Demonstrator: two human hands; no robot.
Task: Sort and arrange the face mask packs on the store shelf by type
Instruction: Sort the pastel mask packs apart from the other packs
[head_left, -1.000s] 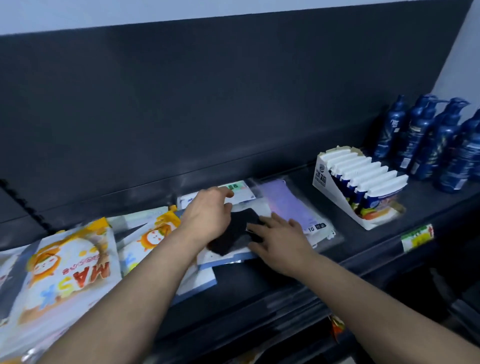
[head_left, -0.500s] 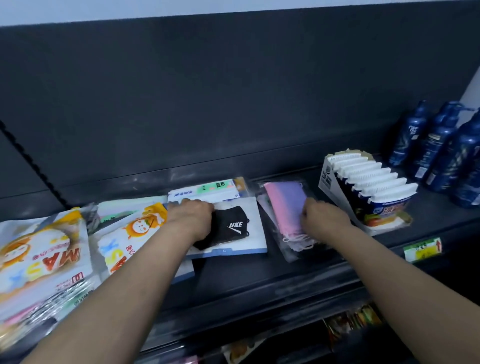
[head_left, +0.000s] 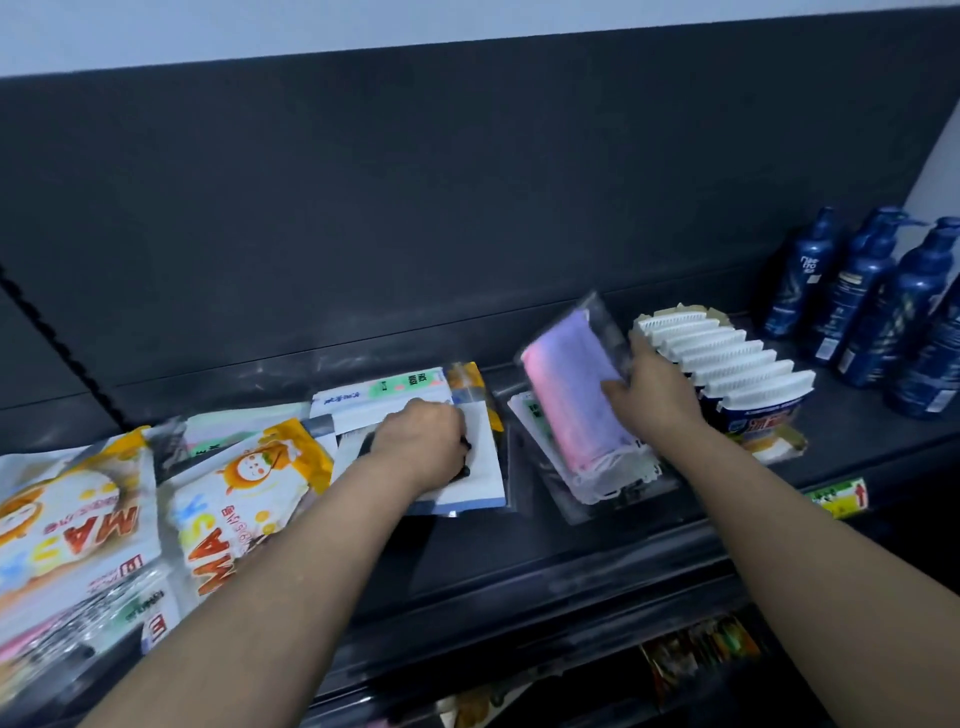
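My right hand (head_left: 652, 392) grips a clear pack of pink-and-purple masks (head_left: 569, 395) by its right edge, tilted up off a similar clear pack (head_left: 618, 483) lying on the dark shelf (head_left: 519, 551). Fingers curled, my left hand (head_left: 421, 441) presses down on a white pack with a black mask (head_left: 480, 467), covering most of the mask. Behind it lies a white-and-green pack (head_left: 384, 389). Orange cartoon "MASK" packs (head_left: 244, 499) (head_left: 67, 525) overlap at the left.
A white display box of blue tubes (head_left: 727, 364) stands right beside my right hand. Dark blue pump bottles (head_left: 862, 296) line the far right. A green price label (head_left: 836, 496) sits on the shelf's front edge. More goods show on the shelf below (head_left: 696, 654).
My right hand left the black-mask pack, moved right, took the pink-and-purple pack and tilted it up off the shelf. My left hand stayed on the black-mask pack.
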